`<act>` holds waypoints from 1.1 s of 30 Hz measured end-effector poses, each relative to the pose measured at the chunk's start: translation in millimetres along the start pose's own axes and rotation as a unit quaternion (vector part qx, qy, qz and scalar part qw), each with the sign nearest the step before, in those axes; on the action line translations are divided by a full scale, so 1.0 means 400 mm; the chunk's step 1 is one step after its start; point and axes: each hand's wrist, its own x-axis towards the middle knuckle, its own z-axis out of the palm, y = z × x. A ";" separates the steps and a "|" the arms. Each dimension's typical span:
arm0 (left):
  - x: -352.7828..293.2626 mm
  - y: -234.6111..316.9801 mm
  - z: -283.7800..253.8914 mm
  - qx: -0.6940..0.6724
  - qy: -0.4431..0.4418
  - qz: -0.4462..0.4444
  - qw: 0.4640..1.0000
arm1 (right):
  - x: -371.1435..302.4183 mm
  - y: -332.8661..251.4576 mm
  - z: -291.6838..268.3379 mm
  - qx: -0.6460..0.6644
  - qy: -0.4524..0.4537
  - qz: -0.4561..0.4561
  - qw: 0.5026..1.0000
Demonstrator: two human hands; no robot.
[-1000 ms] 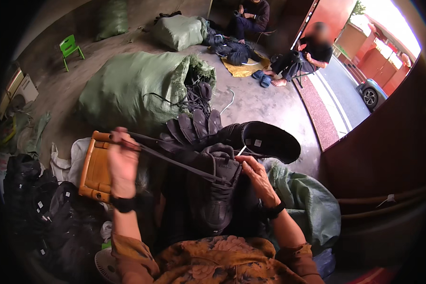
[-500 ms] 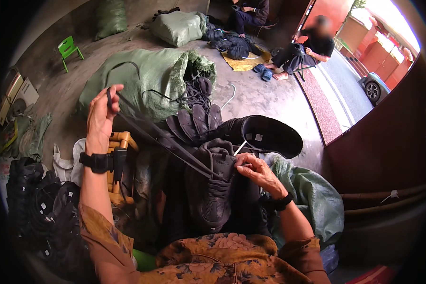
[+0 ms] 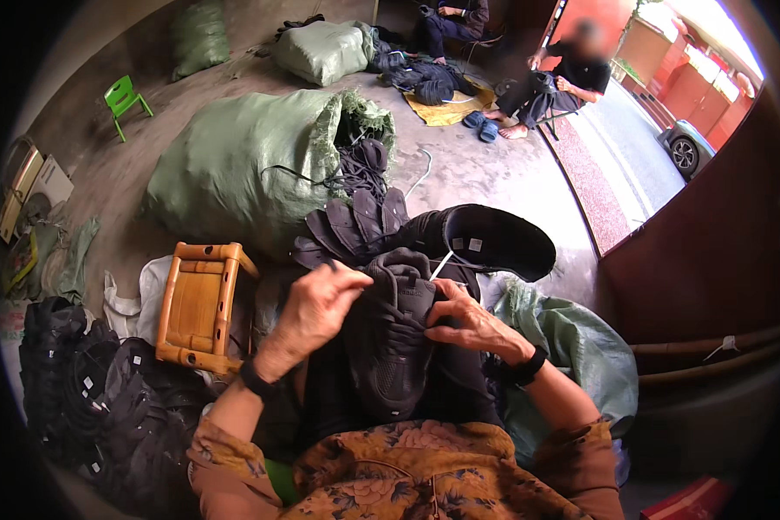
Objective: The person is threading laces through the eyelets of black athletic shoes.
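A black sneaker point(image 3: 390, 364) lies on my lap, toe toward me. My left hand point(image 3: 314, 312) is at its upper left side, fingers pinched together. Whatever lies in that pinch cannot be made out against the dark shoe. On the opposite side, my right hand point(image 3: 477, 325) grips the sneaker's edge beside the tongue with bent fingers. A thin white strip point(image 3: 442, 264) sticks up just beyond those fingers. Behind the sneaker lie a larger black shoe piece point(image 3: 503, 247) with an open collar and several black shoe tongues point(image 3: 355, 221) fanned side by side.
A pale green sack point(image 3: 234, 165) spills black laces ahead. Left stand a bamboo stool point(image 3: 201, 303) and a heap of black shoes point(image 3: 82, 381). A green sack point(image 3: 572, 347) is at my right. Farther off are a green chair point(image 3: 126, 102) and a seated person point(image 3: 572, 74).
My left hand has come down and right from its raised place by the green sack to the sneaker. The long black lace it held stretched no longer shows. My right hand stays at the sneaker.
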 end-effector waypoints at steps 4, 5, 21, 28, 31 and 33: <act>-0.013 0.030 0.057 0.063 -0.082 0.048 0.994 | -0.004 -0.005 0.014 0.016 0.040 0.027 0.999; -0.014 0.031 0.066 0.080 -0.075 0.054 0.993 | -0.005 -0.003 0.014 0.014 0.045 0.035 0.998; 0.005 0.096 0.045 0.184 -0.137 0.103 0.968 | 0.002 -0.024 0.030 0.050 0.094 0.047 0.993; -0.009 0.057 0.048 0.278 -0.106 0.183 0.937 | 0.000 -0.043 0.017 -0.044 0.071 0.034 0.996; -0.016 0.028 0.057 0.199 -0.124 0.090 0.968 | 0.002 -0.032 0.022 -0.061 0.064 0.050 0.995; -0.015 0.019 0.060 0.170 -0.136 0.047 0.975 | 0.007 -0.019 0.031 -0.063 0.066 0.051 0.995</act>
